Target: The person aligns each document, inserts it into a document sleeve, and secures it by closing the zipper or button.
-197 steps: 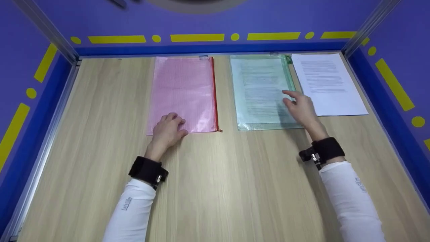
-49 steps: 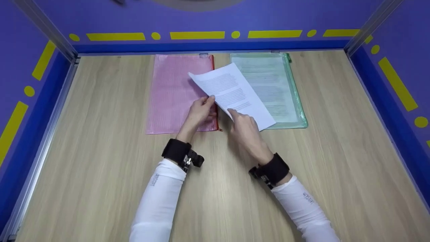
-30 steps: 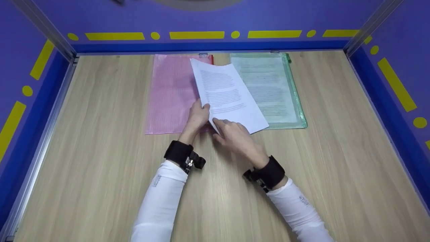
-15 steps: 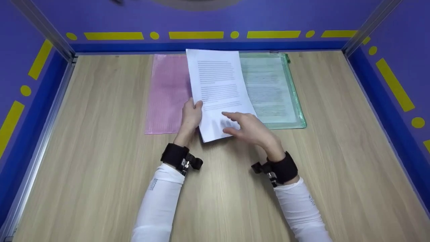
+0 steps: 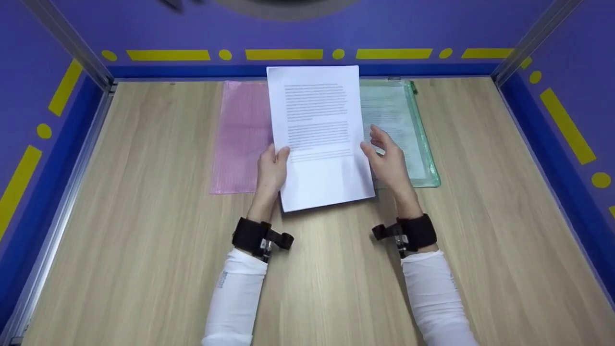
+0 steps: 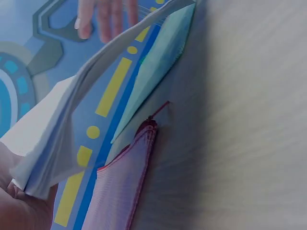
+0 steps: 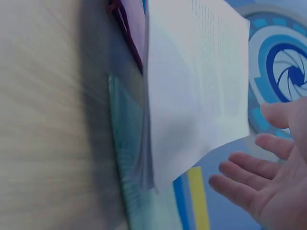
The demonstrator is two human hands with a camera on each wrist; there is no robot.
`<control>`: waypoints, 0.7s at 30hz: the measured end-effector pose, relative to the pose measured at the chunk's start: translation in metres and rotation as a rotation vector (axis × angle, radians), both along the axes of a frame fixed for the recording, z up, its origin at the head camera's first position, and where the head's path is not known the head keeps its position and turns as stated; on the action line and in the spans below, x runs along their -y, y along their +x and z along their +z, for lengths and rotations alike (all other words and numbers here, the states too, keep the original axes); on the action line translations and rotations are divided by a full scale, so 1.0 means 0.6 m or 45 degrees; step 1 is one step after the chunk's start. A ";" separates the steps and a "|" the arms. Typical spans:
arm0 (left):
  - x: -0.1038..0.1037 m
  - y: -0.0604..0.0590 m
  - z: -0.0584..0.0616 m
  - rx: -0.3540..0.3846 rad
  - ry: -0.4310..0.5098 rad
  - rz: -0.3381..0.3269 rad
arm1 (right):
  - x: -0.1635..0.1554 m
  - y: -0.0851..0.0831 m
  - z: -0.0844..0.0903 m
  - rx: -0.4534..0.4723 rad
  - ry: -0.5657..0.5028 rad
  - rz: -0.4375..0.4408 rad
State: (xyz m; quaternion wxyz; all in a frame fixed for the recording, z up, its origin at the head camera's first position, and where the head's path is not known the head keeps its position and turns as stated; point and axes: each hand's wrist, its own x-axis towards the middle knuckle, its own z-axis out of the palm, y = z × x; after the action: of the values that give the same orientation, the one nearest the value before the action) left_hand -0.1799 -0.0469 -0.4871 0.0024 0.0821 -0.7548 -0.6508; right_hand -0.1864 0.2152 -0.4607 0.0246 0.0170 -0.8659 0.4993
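A white printed sheet [image 5: 319, 139] is lifted above the table, straight and facing me. My left hand [image 5: 275, 163] pinches its left edge, thumb on top. My right hand [image 5: 382, 151] is at the sheet's right edge with fingers spread. In the right wrist view this hand [image 7: 268, 182] stays apart from the sheet [image 7: 196, 86]. Under the sheet lie a pink zip pouch [image 5: 240, 139] on the left and a green zip pouch [image 5: 411, 134] with a printed page inside on the right. The left wrist view shows the sheet [image 6: 72, 120] bowed above both pouches.
The wooden table [image 5: 144, 240] is boxed in by purple walls with yellow marks [image 5: 283, 54] at the back and both sides. Metal rails [image 5: 72, 158] run along the wall edges. Bare wood lies in front of the pouches and to either side.
The sheet has turned upright and risen, held by my left hand. My right hand has let go of its lower part and moved to its right edge, fingers spread.
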 end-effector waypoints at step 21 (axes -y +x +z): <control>0.001 0.012 0.007 -0.029 0.158 -0.065 | 0.006 -0.012 -0.048 0.557 -0.771 -0.045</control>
State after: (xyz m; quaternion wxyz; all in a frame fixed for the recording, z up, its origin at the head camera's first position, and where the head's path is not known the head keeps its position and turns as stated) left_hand -0.1724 -0.0474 -0.4832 -0.0108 0.0555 -0.7148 -0.6971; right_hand -0.1939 0.2117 -0.4897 -0.1484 -0.1132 -0.6640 0.7241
